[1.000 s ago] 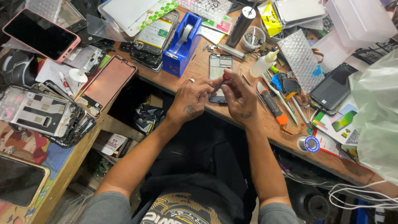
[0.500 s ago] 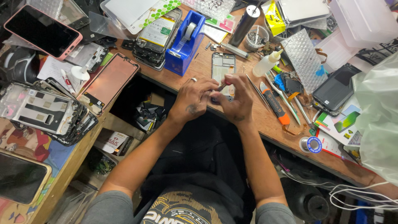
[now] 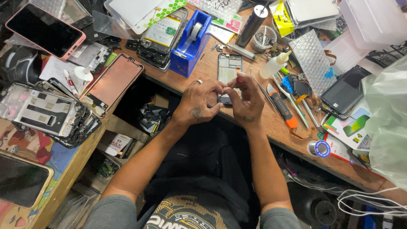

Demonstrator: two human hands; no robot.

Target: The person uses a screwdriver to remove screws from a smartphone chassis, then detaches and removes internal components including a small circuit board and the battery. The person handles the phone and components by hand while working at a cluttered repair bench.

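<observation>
We hold both hands together over the near end of the opened phone (image 3: pixel 228 76) lying on the bench. Our left hand (image 3: pixel 199 101) and right hand (image 3: pixel 248 99) pinch something small between the fingertips; we cannot tell what. The phone looks light, thin and fragile, best gripped by its side edges.

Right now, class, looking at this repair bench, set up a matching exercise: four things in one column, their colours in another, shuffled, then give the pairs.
Things:
1. tape dispenser
2. phone at top left
3. squeeze bottle
4. tool handle right of the hands

Colours:
A. white
B. black and orange
C. blue
D. pink rim

Pairs: 1-C, 2-D, 3-A, 4-B
</observation>
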